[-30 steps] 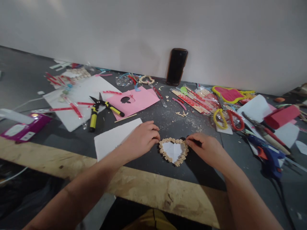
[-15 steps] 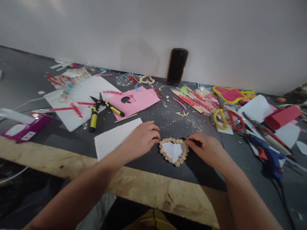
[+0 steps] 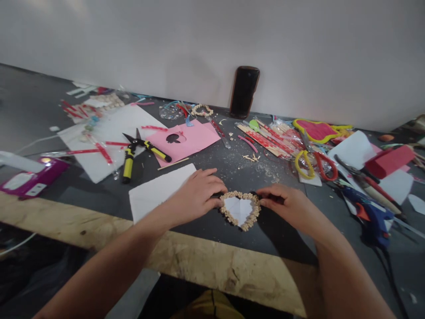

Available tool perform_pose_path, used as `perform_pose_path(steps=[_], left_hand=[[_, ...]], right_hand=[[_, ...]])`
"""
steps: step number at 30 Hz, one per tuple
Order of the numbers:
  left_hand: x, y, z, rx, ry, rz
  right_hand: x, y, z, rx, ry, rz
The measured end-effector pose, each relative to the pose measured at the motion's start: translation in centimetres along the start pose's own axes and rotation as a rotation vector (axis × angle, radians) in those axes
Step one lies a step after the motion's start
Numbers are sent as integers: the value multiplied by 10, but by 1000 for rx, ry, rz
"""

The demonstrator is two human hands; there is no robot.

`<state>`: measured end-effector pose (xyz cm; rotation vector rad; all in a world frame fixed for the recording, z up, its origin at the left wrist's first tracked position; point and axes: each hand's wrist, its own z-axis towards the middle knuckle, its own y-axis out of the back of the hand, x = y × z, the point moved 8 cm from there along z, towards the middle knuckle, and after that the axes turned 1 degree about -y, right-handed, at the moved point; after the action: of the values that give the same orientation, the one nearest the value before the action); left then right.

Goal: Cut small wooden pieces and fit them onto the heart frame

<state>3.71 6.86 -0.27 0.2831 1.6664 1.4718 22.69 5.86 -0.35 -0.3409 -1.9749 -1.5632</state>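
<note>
A heart-shaped piece (image 3: pixel 256 212) with a border of small pale wooden bits and a white paper centre lies near the table's front edge. My left hand (image 3: pixel 202 192) pinches its upper left side between thumb and fingers. On the opposite side, my right hand (image 3: pixel 282 201) grips the upper right edge with thumb and fingertips. A white sheet (image 3: pixel 146 199) lies partly beneath my left forearm.
Black and yellow pliers (image 3: pixel 129 161) and pink paper (image 3: pixel 195 141) are at left. A phone (image 3: pixel 245 92) leans on the wall. Scissors (image 3: pixel 305 165), wrapped sticks (image 3: pixel 262 139) and a blue glue gun (image 3: pixel 372 212) are at right. A purple device (image 3: pixel 40 177) sits far left.
The fingers of my left hand have moved slightly right and closed on the heart's left side. My right hand stays at its right side. The camera view has shifted slightly.
</note>
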Motion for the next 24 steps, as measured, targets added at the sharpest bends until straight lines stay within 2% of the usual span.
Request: perform_pose_path(steps=[8,24], left_hand=[[3,-4,0,33,9,37],[3,-5,1,71,39,52]], right_hand=[[3,-1,2,-26,47,-59],[2,-3,3,-117,-1,-130]])
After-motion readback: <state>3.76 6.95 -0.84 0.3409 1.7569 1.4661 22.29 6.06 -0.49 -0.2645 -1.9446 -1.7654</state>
